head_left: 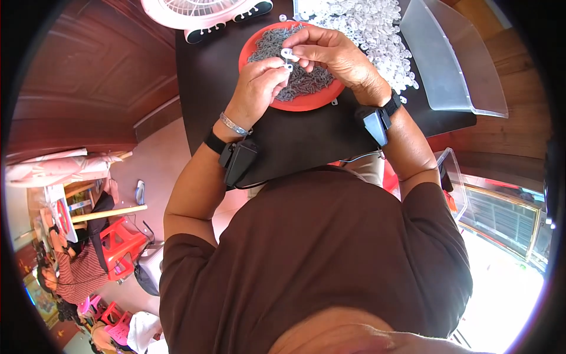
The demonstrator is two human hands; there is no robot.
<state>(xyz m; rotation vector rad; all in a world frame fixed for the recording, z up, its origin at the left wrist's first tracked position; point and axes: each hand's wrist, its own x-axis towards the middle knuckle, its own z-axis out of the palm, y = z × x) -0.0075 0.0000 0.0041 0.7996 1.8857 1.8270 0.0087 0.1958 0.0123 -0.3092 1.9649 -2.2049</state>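
Note:
Above a red bowl of small grey screws or nails, my two hands almost meet. My right hand pinches a small white plastic piece with a round hole between thumb and fingers. Just below it, my left hand is closed, with another small white plastic piece at its fingertips. A thin dark line shows between the two pieces, too small to make out. Beyond my right hand spreads a heap of similar white plastic pieces.
The black table carries everything. A translucent plastic bin lies on its side at the right. A pink and white fan stands at the far left. On the floor to the left, a person in a striped top is near red stools.

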